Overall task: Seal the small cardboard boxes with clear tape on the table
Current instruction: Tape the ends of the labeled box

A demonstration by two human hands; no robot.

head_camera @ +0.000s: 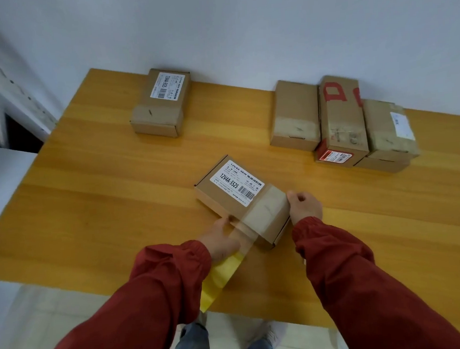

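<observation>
Fingers of the left hand (220, 241) hide beneath the tape roll (217, 277).

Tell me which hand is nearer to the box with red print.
Right. The right hand holds the end of the labelled box, near-left of the red-printed box; the left hand, gripping the yellow tape roll, is farther left.

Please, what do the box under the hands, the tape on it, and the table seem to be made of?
The box: brown cardboard, matte; folded flaps show at its edges. The tape: thin clear plastic film, glossy; the left hand shows through it. The table: wood or wood-look laminate, smooth satin finish; grain bands show, but I cannot tell which.
</observation>
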